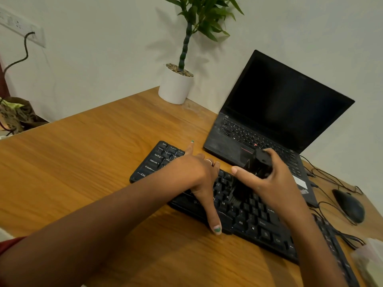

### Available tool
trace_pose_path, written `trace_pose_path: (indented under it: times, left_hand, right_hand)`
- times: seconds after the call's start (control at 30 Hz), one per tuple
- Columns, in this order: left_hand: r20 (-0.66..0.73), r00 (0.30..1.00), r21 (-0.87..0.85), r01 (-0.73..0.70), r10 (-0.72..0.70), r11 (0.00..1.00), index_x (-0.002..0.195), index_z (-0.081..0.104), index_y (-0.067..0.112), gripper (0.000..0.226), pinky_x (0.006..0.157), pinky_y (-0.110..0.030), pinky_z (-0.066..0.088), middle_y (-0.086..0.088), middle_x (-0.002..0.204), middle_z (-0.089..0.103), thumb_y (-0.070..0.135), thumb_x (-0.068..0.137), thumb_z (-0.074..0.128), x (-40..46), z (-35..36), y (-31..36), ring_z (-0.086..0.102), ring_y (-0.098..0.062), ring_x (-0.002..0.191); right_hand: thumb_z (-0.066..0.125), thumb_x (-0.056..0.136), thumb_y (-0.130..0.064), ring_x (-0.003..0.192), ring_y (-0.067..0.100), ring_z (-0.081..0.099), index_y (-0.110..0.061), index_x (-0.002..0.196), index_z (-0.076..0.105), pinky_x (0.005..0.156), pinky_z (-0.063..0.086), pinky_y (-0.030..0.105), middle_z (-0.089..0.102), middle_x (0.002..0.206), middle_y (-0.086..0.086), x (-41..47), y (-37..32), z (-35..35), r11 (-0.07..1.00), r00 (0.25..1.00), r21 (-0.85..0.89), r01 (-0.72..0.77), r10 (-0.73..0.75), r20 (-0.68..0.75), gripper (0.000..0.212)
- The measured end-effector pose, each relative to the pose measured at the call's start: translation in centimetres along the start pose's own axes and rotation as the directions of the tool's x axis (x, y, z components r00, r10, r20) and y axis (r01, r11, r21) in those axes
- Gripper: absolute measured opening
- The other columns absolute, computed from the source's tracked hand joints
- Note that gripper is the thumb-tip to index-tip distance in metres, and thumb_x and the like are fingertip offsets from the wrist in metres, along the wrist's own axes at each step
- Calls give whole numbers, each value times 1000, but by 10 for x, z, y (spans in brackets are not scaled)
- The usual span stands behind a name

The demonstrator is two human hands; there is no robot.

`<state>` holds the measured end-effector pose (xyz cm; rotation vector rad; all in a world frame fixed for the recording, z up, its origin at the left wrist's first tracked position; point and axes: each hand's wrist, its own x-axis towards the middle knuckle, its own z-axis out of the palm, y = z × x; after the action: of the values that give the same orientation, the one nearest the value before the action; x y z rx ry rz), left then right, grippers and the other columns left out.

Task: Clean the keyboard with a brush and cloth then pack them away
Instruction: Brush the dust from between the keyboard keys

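While the right hand (275, 181) sits just right of frame center, we've got its fingers curled round the black brush (257, 168), handle end up near the laptop's front edge and the bristles down on the middle keys of the keyboard (244, 212). So that one's a proper wrap-around grip on the brush. Our left hand (199, 175) is laid on the keyboard's left half with the fingers straight and spread, thumb reaching down over the near edge by the space bar, one finger pointing toward the top of the frame. It's pressing flat, not pinching anything.

The keyboard itself runs diagonally from center frame down toward the lower right corner, lying on the wooden desk (83, 172). We can't make out a cloth for sure; there's a pale blurry something at the far lower right edge, too smeared to call.

Behind the keyboard, upper right, an open laptop (279, 112) with a dark screen. A black mouse (350, 206) sits at the right edge with cables trailing near it. Top center, a potted plant (178, 83) in a white pot stands against the wall.
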<state>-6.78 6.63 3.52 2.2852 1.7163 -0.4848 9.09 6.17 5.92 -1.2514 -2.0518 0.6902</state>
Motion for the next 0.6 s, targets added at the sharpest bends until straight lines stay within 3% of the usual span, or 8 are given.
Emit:
trace_pose_path:
  times: [0.17, 0.3, 0.4, 0.53, 0.6]
  left_hand:
    - [-2, 1000, 12, -8, 9, 1000, 153, -12, 11, 140, 110, -64, -17, -11, 163, 1, 85, 59, 61, 0, 1, -1, -6, -32, 148]
    - [4, 1000, 6, -5, 5, 1000, 153, -15, 12, 140, 110, -64, -17, -11, 163, -1, 85, 59, 61, 1, 0, -1, -7, -32, 148]
    - [1, 1000, 5, -11, 11, 1000, 153, -13, 12, 139, 111, -65, -15, -12, 162, 2, 84, 60, 61, 1, 0, -1, -5, -33, 148]
    - [-4, 1000, -12, -23, 23, 1000, 154, -9, 14, 136, 111, -65, -13, -11, 162, 3, 83, 60, 62, -1, 0, -1, -4, -33, 148]
    - [-2, 1000, 8, -14, 14, 1000, 154, -11, 13, 139, 111, -65, -13, -11, 163, 1, 85, 59, 61, 1, 1, -1, -5, -33, 148]
  right_hand:
    - [75, 54, -46, 82, 10, 66, -25, 97, 54, 61, 53, 21, 65, 86, -5, -7, -6, -1, 992, 967, 116, -55, 24, 252, 53]
    - [74, 58, -51, 85, 2, 54, -32, 107, 44, 66, 42, 16, 54, 94, -20, -6, 0, -4, 998, 996, -24, -56, 57, 72, 61]
    - [81, 57, -48, 83, 9, 66, -28, 97, 55, 62, 54, 22, 67, 90, -5, -13, -10, 1, 989, 973, 145, -32, -3, 231, 51]
    - [76, 60, -41, 81, 6, 66, -24, 95, 54, 66, 56, 23, 67, 89, -6, -16, -9, 14, 987, 987, 118, 110, -123, 108, 44]
    - [79, 60, -46, 83, 8, 66, -27, 95, 53, 69, 57, 26, 67, 90, -4, -15, -5, 6, 993, 981, 83, 87, -100, 167, 48]
